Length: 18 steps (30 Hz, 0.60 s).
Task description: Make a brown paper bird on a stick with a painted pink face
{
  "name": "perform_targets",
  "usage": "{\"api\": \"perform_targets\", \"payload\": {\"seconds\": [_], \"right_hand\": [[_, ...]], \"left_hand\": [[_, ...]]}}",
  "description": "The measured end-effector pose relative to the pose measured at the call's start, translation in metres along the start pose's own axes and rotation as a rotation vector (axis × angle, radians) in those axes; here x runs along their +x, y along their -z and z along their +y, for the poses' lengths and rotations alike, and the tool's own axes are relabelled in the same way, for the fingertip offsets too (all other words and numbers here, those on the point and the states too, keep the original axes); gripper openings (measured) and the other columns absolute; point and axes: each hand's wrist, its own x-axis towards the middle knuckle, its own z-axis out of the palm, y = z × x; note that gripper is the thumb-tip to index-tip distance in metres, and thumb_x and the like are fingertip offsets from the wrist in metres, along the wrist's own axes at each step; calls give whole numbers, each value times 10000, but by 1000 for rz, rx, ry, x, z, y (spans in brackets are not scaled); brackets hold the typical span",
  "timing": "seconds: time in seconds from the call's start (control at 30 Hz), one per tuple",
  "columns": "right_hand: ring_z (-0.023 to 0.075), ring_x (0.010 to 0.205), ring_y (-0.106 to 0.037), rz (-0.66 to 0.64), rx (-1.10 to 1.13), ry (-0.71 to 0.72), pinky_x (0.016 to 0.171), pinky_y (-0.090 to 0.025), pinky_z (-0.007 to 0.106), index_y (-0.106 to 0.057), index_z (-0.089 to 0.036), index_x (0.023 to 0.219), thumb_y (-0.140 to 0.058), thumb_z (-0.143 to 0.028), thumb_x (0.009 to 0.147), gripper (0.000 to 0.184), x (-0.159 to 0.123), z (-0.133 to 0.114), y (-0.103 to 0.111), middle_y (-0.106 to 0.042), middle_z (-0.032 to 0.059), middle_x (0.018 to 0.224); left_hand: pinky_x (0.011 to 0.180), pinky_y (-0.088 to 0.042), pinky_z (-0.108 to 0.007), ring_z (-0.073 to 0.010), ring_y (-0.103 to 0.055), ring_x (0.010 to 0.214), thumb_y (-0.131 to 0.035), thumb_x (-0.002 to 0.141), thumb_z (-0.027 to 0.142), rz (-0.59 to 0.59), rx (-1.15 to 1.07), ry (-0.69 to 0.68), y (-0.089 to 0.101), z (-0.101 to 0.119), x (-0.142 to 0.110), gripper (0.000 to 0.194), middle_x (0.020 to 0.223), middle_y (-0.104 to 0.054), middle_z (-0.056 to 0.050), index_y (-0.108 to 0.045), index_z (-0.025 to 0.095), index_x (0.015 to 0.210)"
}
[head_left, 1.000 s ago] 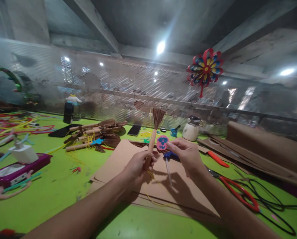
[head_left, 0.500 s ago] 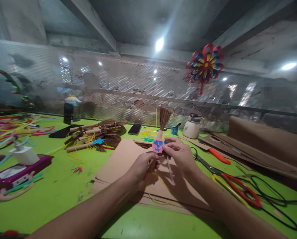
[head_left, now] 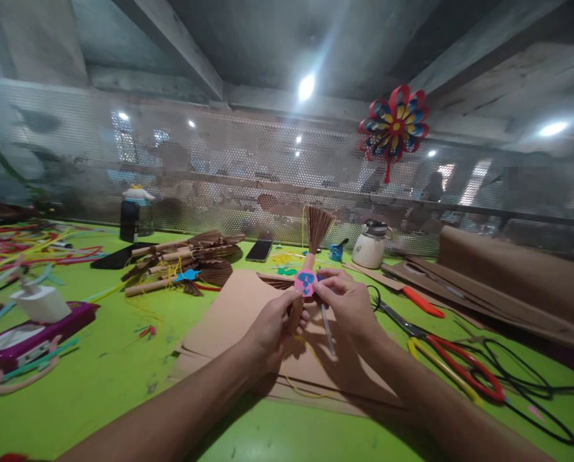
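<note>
A pleated brown paper fan point(head_left: 319, 230) stands upright on its rolled paper handle point(head_left: 309, 262). Over the handle sits a round pink disc point(head_left: 305, 283) with blue marks. My left hand point(head_left: 272, 326) is closed around the lower end of the handle, just under the disc. From the other side, my right hand point(head_left: 353, 303) pinches the disc's right edge between thumb and fingers. Below the right hand a thin pale strip point(head_left: 328, 330) slants down; where it attaches is hidden. Brown paper sheets point(head_left: 229, 308) lie beneath both hands, with a yellow string point(head_left: 296, 385) across them.
Several paper fans with rolled handles point(head_left: 171, 266) lie to the left. Scissors point(head_left: 453, 359), an orange-handled knife point(head_left: 424, 301) and a black cable point(head_left: 541, 385) lie on the right. Behind are a phone point(head_left: 259, 251) and a white jar point(head_left: 369, 247). A purple power strip point(head_left: 31, 333) sits far left.
The pink disc has turned slightly, so its blue marks show differently. Both hands keep their hold, the left one a touch higher. The whole view has shifted slightly.
</note>
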Motion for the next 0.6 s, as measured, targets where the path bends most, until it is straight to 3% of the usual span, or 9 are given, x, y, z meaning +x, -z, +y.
{"api": "perform_targets", "payload": {"seconds": [0.2,0.6], "right_hand": [[233,949,-579,6,6,5,845,-420,388,-692,-203,580,-642,-295,732,185,-1,-1,-1,-649,77,917],[230,952,-583,-2,20,-14,830,-443,383,-690,-177,613,-631,-289,730,173,-1,2,-3,-632,95,924]], "left_hand": [[452,-367,-173,-91,-479,500,-549,806,389,34,12,-3,-1,0,0,277,607,-551,-18,-605,119,826],[440,-352,-179,-87,-450,472,-561,794,405,19,18,4,1,-4,5,287,567,-527,-7,-582,123,745]]}}
